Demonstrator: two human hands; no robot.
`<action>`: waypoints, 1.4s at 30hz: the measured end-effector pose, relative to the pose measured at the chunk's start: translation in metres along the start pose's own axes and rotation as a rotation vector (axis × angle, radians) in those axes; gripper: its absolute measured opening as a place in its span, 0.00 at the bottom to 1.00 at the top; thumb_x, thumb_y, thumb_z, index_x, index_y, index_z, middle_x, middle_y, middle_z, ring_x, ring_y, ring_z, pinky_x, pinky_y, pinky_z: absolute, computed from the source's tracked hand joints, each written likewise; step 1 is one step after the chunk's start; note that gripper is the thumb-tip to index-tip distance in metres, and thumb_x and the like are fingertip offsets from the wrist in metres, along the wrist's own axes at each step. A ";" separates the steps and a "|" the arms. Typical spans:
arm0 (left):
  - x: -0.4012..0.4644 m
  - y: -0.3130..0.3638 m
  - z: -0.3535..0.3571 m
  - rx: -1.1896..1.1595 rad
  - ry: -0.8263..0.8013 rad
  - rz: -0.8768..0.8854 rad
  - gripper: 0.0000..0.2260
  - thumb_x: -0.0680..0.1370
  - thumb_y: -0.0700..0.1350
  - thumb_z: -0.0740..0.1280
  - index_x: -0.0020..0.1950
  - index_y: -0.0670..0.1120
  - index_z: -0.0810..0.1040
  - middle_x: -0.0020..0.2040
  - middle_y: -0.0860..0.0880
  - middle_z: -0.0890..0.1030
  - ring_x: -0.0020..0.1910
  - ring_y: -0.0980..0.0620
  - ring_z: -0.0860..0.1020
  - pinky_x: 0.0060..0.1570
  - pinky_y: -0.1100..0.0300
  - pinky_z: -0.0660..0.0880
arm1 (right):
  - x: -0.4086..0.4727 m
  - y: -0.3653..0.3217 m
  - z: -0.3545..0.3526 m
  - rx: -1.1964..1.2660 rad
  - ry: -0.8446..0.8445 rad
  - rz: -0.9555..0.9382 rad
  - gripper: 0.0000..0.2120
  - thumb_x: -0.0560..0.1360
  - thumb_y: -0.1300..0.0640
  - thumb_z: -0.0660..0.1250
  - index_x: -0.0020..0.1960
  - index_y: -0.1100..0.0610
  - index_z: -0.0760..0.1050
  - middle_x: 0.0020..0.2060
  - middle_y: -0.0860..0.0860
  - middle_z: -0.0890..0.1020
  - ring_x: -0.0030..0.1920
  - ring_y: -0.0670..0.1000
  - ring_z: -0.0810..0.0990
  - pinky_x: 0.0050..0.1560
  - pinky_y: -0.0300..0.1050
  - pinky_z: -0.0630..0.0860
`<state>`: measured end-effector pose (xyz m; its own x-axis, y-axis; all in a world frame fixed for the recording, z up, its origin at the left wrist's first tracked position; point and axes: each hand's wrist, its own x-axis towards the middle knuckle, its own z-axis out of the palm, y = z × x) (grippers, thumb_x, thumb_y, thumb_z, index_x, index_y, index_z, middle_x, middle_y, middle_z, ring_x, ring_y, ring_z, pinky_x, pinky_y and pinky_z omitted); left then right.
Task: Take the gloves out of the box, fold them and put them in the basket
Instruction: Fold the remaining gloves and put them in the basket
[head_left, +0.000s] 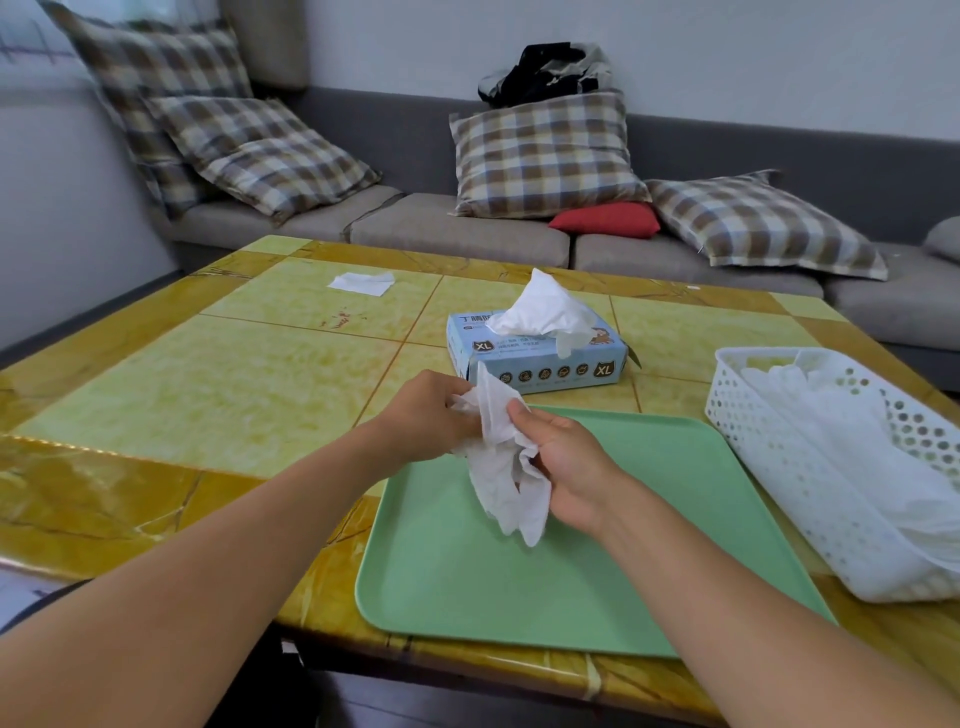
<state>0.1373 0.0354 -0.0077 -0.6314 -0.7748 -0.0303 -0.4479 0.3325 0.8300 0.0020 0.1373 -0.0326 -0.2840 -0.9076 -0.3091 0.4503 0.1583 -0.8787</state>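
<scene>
A crumpled white glove (506, 462) hangs between both hands above the far left corner of a green tray (597, 561). My left hand (426, 415) grips its upper left edge. My right hand (566, 467) pinches its right side with thumb and fingers. Behind them stands the light blue glove box (540, 364) marked XL, with another white glove (545, 312) sticking up out of its slot. At the right, the white perforated basket (769, 441) holds several white gloves (857, 457).
A yellow tiled table (208, 389) carries everything. A flat white sheet (361, 283) lies at its far left. A grey sofa (457, 228) with plaid cushions runs behind the table.
</scene>
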 end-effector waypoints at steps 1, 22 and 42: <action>0.001 -0.001 -0.003 0.025 0.004 0.003 0.04 0.74 0.42 0.75 0.45 0.42 0.86 0.35 0.47 0.82 0.30 0.53 0.75 0.31 0.64 0.74 | -0.002 -0.002 -0.003 -0.017 0.009 0.005 0.17 0.82 0.53 0.66 0.64 0.65 0.79 0.60 0.65 0.82 0.53 0.60 0.82 0.54 0.52 0.80; -0.016 0.013 0.004 0.784 0.178 0.228 0.39 0.70 0.71 0.48 0.75 0.51 0.68 0.73 0.48 0.70 0.72 0.45 0.66 0.69 0.44 0.65 | -0.086 -0.083 -0.084 0.169 0.014 0.040 0.26 0.84 0.44 0.54 0.70 0.62 0.74 0.65 0.61 0.80 0.61 0.57 0.81 0.57 0.54 0.75; -0.024 0.077 0.083 -0.669 -0.327 0.012 0.12 0.83 0.44 0.62 0.61 0.41 0.81 0.59 0.38 0.83 0.53 0.45 0.80 0.52 0.51 0.77 | -0.099 -0.099 -0.099 -0.622 0.033 -0.186 0.28 0.65 0.45 0.78 0.62 0.50 0.79 0.57 0.50 0.85 0.59 0.49 0.83 0.65 0.52 0.77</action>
<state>0.0655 0.1240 0.0110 -0.8368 -0.5389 -0.0967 -0.0244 -0.1397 0.9899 -0.0982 0.2499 0.0490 -0.3400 -0.9309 -0.1335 -0.1804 0.2039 -0.9622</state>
